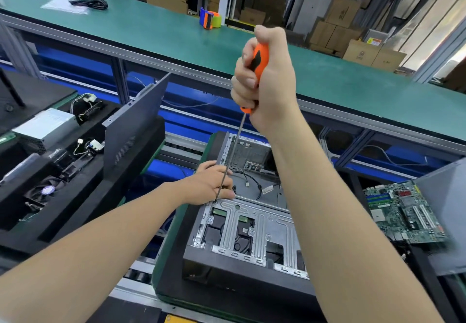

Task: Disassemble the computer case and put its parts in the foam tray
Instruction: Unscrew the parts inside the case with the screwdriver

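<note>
Left forearm [100, 234] is extended, left hand [209, 184] rested on case [227, 269], grasp unclear. Its fingers [228, 193] could be stabbed if the screwdriver [261, 58] clenched by right hand [269, 83] slips.
</note>
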`<state>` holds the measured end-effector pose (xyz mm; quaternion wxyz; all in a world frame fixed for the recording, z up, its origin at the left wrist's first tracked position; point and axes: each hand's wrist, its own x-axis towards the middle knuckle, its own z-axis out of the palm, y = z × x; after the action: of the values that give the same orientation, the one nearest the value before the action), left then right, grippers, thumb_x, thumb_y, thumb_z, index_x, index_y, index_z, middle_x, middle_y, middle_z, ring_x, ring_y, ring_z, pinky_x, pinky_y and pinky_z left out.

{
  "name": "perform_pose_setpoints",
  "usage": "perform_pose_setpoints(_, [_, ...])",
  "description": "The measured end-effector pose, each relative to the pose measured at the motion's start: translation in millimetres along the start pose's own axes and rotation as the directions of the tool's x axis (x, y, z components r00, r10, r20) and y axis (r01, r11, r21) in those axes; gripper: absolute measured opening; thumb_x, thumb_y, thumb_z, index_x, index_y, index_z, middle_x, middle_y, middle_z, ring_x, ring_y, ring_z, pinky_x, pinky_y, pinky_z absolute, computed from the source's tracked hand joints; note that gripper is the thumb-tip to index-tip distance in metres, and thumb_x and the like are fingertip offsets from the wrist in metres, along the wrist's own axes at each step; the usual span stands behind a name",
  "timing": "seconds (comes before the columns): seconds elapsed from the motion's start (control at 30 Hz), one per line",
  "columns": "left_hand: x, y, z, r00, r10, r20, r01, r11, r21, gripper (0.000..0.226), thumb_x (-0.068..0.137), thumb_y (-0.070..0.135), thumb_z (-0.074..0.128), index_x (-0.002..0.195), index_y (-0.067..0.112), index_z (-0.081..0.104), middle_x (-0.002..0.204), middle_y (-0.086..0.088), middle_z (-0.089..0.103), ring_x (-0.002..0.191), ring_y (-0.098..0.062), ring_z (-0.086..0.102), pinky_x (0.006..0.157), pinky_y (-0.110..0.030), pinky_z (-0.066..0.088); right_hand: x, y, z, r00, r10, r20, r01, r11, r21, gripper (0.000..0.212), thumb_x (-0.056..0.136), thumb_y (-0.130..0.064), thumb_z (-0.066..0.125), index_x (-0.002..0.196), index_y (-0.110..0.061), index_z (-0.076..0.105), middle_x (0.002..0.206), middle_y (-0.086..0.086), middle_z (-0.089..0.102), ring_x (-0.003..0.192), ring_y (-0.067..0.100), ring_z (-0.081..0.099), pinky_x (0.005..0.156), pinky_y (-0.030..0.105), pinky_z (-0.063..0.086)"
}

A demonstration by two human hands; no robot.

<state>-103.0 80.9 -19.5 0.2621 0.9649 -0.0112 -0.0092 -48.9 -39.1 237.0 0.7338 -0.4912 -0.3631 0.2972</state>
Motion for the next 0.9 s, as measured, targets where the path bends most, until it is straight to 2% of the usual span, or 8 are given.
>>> perform_pose_setpoints(0.1, [0, -3, 2, 1.0, 0.016, -0.018, -0.016, 1.0, -0.01, 0.045, 0.094, 0.068, 0.044, 0.087, 0.027, 0.062, 0.097, 0.02, 0.06, 0.138, 0.016, 0.024, 0.118, -0.026, -0.011, 10, -2, -17, 0.941, 0.061, 0.333, -0.099, 0.99, 0.098, 0.044, 0.103, -0.031, 0.037, 0.064, -0.015, 0.045, 0.048, -0.002, 0.023, 0.037, 0.011, 0.014, 0.039, 0.019, 0.016])
perform_pose_setpoints(0.27, [2, -7, 6, 0.999, 0.033, -0.028, -0.033, 0.999, -0.009, 0.049, 0.091, 0.072, 0.038, 0.086, 0.029, 0.061, 0.095, 0.021, 0.06, 0.137, 0.02, 0.021, 0.115, -0.021, -0.015, 19, 5, -23, 0.642, 0.066, 0.764, -0.349, 0.912, 0.214, 0.038, 0.097, -0.031, 0.055, 0.066, -0.013, 0.042, 0.047, -0.003, 0.036, 0.035, 0.008, 0.014, 0.04, 0.016, 0.015])
perform_pose_setpoints(0.4, [2, -8, 6, 0.999, 0.033, -0.031, -0.033, 0.999, 0.019, 0.044, 0.093, 0.071, 0.038, 0.083, 0.034, 0.06, 0.096, 0.027, 0.059, 0.135, 0.025, 0.017, 0.11, -0.013, -0.019, 14, 15, -19, 0.545, 0.027, 0.838, -0.389, 0.893, 0.224, 0.037, 0.101, -0.034, 0.047, 0.071, -0.013, 0.047, 0.052, -0.004, 0.043, 0.035, 0.009, 0.018, 0.04, 0.017, 0.017])
perform_pose_setpoints(0.5, [2, -8, 6, 1.0, 0.022, -0.018, -0.022, 0.999, 0.024, 0.033, 0.096, 0.066, 0.043, 0.077, 0.041, 0.054, 0.096, 0.031, 0.057, 0.134, 0.025, 0.017, 0.11, -0.014, -0.019, 16, 12, -21, 0.587, 0.048, 0.808, -0.398, 0.887, 0.236, 0.039, 0.1, -0.035, 0.052, 0.068, -0.013, 0.045, 0.052, -0.001, 0.042, 0.034, 0.009, 0.018, 0.039, 0.018, 0.017])
perform_pose_setpoints(0.6, [2, -8, 6, 1.0, 0.0, -0.01, 0.0, 1.0, -0.009, 0.028, 0.099, 0.057, 0.051, 0.077, 0.041, 0.056, 0.098, 0.033, 0.056, 0.137, 0.02, 0.021, 0.114, -0.019, -0.014, 22, 4, -18, 0.817, 0.082, 0.571, -0.237, 0.95, 0.202, 0.042, 0.096, -0.037, 0.055, 0.062, -0.011, 0.051, 0.058, 0.004, 0.043, 0.037, 0.015, 0.027, 0.044, 0.026, 0.025])
perform_pose_setpoints(0.67, [2, -7, 5, 1.0, -0.017, -0.006, 0.017, 1.0, -0.02, 0.027, 0.099, 0.056, 0.053, 0.081, 0.037, 0.059, 0.101, 0.034, 0.055, 0.138, 0.019, 0.022, 0.116, -0.021, -0.012, 11, -2, -13, 0.99, 0.119, 0.08, -0.122, 0.992, 0.039, 0.041, 0.098, -0.039, 0.056, 0.067, -0.013, 0.057, 0.063, 0.004, 0.049, 0.044, 0.018, 0.039, 0.051, 0.029, 0.036])
perform_pose_setpoints(0.77, [3, -5, 4, 0.999, -0.042, 0.014, 0.043, 0.999, -0.016, 0.029, 0.099, 0.055, 0.055, 0.084, 0.031, 0.058, 0.1, 0.036, 0.052, 0.135, 0.02, 0.022, 0.12, -0.027, -0.009, -6, -1, -3, 0.818, 0.017, -0.575, -0.081, 0.993, -0.086, 0.033, 0.098, -0.045, 0.062, 0.081, -0.016, 0.059, 0.069, -0.001, 0.057, 0.053, 0.017, 0.052, 0.055, 0.031, 0.041])
perform_pose_setpoints(0.9, [3, -2, 5, 0.999, -0.042, -0.003, 0.042, 0.999, -0.006, 0.027, 0.099, 0.05, 0.059, 0.081, 0.031, 0.055, 0.094, 0.027, 0.054, 0.119, 0.03, 0.022, 0.123, -0.03, -0.006, -18, 8, 14, 0.673, -0.209, -0.709, 0.143, 0.978, -0.153, 0.038, 0.106, -0.041, 0.055, 0.081, -0.014, 0.046, 0.068, -0.001, 0.043, 0.057, 0.011, 0.04, 0.053, 0.026, 0.037])
